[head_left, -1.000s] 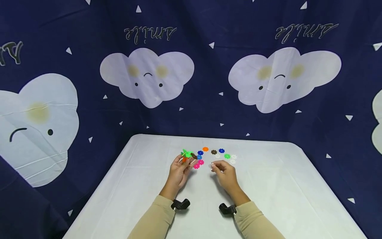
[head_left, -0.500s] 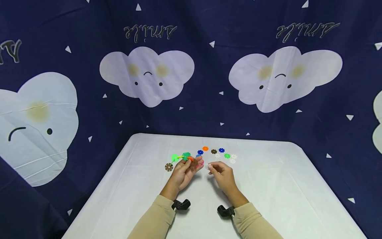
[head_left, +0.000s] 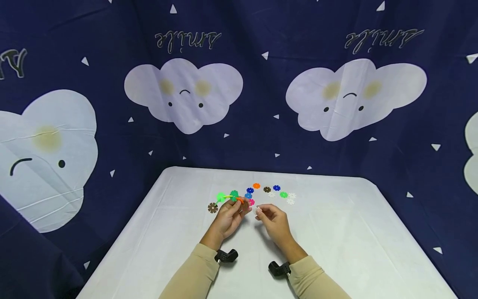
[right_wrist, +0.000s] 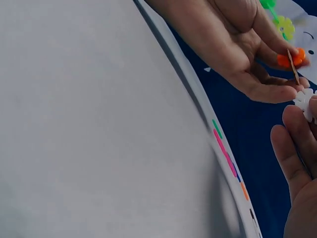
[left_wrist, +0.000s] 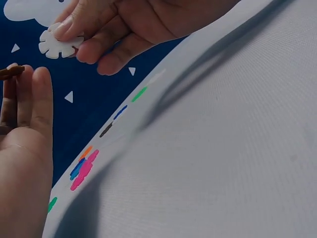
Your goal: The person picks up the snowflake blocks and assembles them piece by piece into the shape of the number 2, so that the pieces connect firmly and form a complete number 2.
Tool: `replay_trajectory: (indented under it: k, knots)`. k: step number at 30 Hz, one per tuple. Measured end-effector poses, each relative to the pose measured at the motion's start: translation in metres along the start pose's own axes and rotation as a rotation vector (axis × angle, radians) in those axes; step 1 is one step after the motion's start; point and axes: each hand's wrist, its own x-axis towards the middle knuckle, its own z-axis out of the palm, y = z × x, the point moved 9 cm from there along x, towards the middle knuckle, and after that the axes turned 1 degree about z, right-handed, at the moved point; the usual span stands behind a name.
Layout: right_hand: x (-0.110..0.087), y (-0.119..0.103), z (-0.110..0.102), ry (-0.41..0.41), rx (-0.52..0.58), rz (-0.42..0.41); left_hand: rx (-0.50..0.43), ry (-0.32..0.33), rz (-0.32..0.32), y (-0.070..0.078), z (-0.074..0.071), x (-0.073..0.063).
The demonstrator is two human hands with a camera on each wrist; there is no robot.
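My left hand grips a chain of joined plastic snowflake discs above the table. Its brown end disc sticks out to the left, followed by light green, yellow and dark green discs. Near the fingertips come an orange disc and another brown disc, seen edge-on in the right wrist view. My right hand pinches a white snowflake disc between thumb and fingers. In the right wrist view the white disc is close by the brown one; whether they touch is unclear.
Loose discs lie on the white table beyond the hands: pink, blue, orange, brown, green and several white. A dark blue curtain with clouds hangs behind the table.
The left hand has turned the chain so that its brown end disc swings out to the left. The right hand, pinching the white disc, has moved left toward it.
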Motion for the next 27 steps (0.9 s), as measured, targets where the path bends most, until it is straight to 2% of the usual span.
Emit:
replay_trajectory:
  k: [1, 8, 15, 27]
  knots:
    - [0.000, -0.001, 0.001, -0.004, 0.003, 0.004, 0.002, 0.006, -0.005, -0.001, 0.000, 0.000]
    - [0.000, 0.037, -0.001, 0.019, 0.018, 0.022, -0.002, 0.005, -0.036, -0.004, 0.000, 0.001]
    - [-0.001, 0.042, -0.003, 0.025, 0.037, 0.040, -0.043, 0.015, -0.065, -0.006, 0.000, 0.001]
    - [-0.006, 0.036, 0.002, 0.019, 0.101, 0.033, -0.016, 0.027, -0.095, -0.009, -0.001, -0.001]
